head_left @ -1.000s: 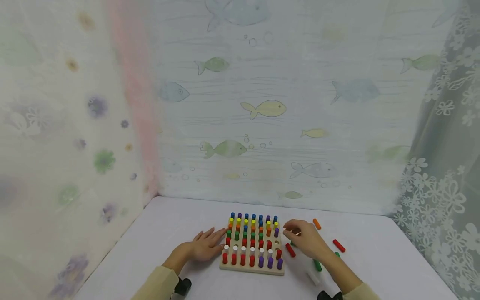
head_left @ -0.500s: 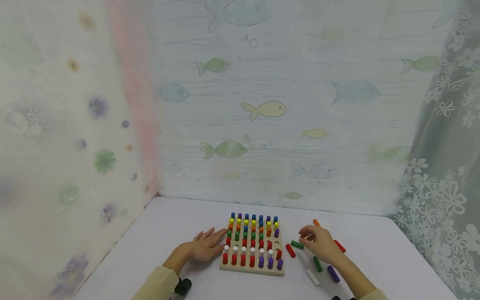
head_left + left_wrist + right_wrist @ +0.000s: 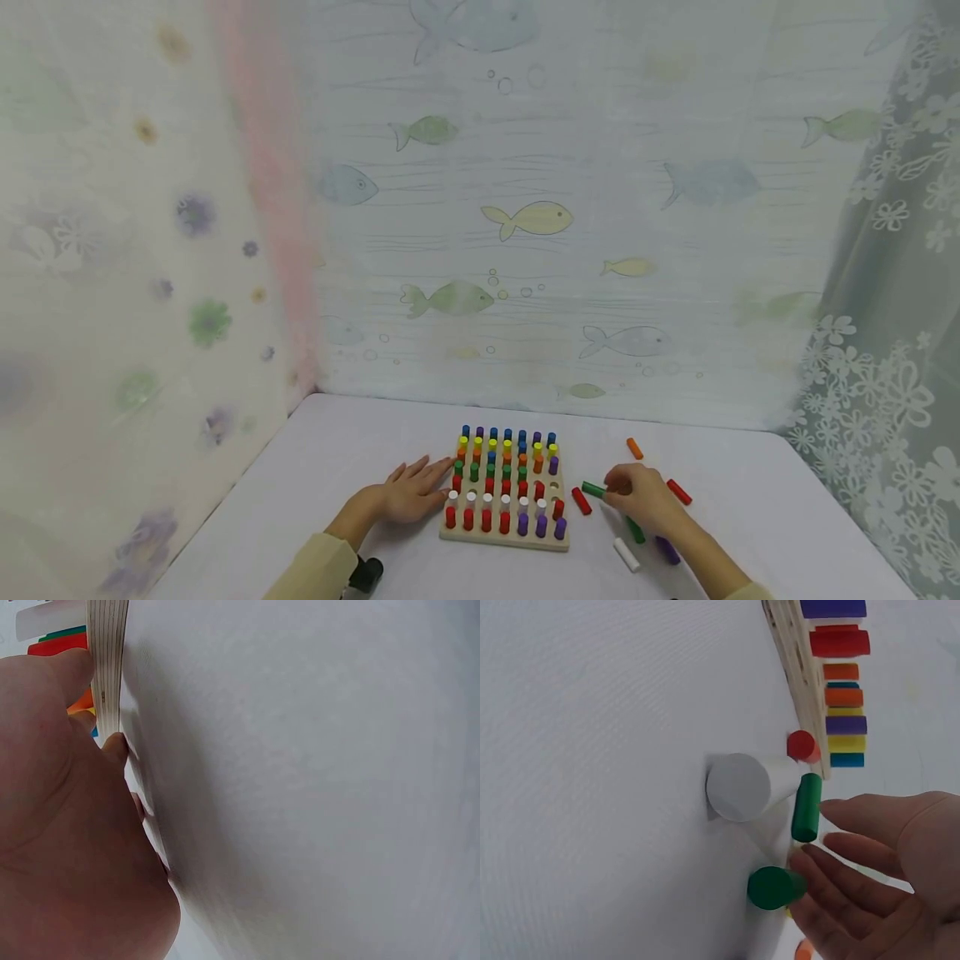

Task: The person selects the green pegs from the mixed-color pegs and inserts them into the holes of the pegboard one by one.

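Note:
A wooden peg board (image 3: pixel 501 537) with rows of coloured pegs stands on the white table. My left hand (image 3: pixel 412 492) lies flat beside its left edge, fingers spread and touching it; in the left wrist view the fingertips meet the board's side (image 3: pixel 107 667). To the right of the board, my right hand (image 3: pixel 645 500) is low over loose pegs, thumb and fingers apart. Its fingertips are at the right end of a green peg (image 3: pixel 593 490) lying on the table. In the right wrist view the thumb is just beside that green peg (image 3: pixel 808 808), with no grip visible.
Around the right hand lie a red peg (image 3: pixel 581 501), a white peg (image 3: pixel 626 555), another green peg (image 3: pixel 636 530), a purple peg (image 3: pixel 667 550), an orange peg (image 3: pixel 634 448) and a second red peg (image 3: pixel 679 492). A few holes show at the board's right side.
The right hand has drawn back rightward from the board's right edge, then lowered toward the green peg's end. That peg, partly covered before, has come into view. The left hand stays put.

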The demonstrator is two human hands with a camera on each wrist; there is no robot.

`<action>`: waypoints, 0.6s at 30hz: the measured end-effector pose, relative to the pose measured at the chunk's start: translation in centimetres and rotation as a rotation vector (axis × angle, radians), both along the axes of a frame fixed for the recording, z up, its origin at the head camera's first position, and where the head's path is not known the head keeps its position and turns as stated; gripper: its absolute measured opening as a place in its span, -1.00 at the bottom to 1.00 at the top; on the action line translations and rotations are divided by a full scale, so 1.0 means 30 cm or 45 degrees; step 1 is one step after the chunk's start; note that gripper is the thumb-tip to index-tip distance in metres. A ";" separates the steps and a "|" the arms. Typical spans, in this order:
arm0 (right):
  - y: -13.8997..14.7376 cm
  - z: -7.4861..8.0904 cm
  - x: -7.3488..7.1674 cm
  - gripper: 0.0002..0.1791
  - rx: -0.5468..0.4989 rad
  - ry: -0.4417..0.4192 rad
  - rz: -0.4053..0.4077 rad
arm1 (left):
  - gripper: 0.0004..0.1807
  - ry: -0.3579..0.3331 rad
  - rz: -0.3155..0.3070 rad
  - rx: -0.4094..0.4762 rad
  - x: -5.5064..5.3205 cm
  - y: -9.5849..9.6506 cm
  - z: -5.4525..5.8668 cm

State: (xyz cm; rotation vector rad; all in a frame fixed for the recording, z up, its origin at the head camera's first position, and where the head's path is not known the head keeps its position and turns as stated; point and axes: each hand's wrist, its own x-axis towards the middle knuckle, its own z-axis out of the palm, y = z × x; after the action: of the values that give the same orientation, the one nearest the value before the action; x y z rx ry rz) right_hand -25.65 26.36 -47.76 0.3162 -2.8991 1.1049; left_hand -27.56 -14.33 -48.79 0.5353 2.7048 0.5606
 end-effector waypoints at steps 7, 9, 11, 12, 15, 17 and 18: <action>-0.011 -0.015 -0.011 -0.81 0.020 0.031 -0.020 | -0.26 0.000 0.004 -0.002 0.000 -0.001 -0.002; -0.013 -0.020 -0.016 -0.83 0.035 0.046 -0.013 | -0.26 -0.001 0.002 -0.003 0.000 -0.001 -0.001; -0.014 -0.026 -0.021 -0.85 0.056 0.058 -0.015 | -0.25 -0.004 0.002 0.000 0.000 -0.002 -0.001; -0.015 -0.028 -0.023 -0.86 0.067 0.064 -0.014 | -0.26 -0.007 0.001 0.004 -0.002 -0.003 -0.003; -0.020 -0.031 -0.026 -0.87 0.093 0.073 -0.021 | -0.24 -0.012 -0.008 0.014 -0.013 -0.009 -0.022; -0.023 -0.030 -0.027 -0.87 0.105 0.077 -0.022 | -0.22 -0.011 -0.014 0.019 -0.024 -0.014 -0.039; -0.025 -0.029 -0.027 -0.88 0.109 0.078 -0.021 | -0.21 -0.005 -0.019 0.024 -0.028 -0.017 -0.047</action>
State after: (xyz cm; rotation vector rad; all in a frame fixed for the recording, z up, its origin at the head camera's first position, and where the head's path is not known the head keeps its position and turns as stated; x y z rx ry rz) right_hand -26.47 25.60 -48.63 0.3213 -2.8949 0.9533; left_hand -28.40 -14.85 -50.20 0.5586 2.6923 0.5827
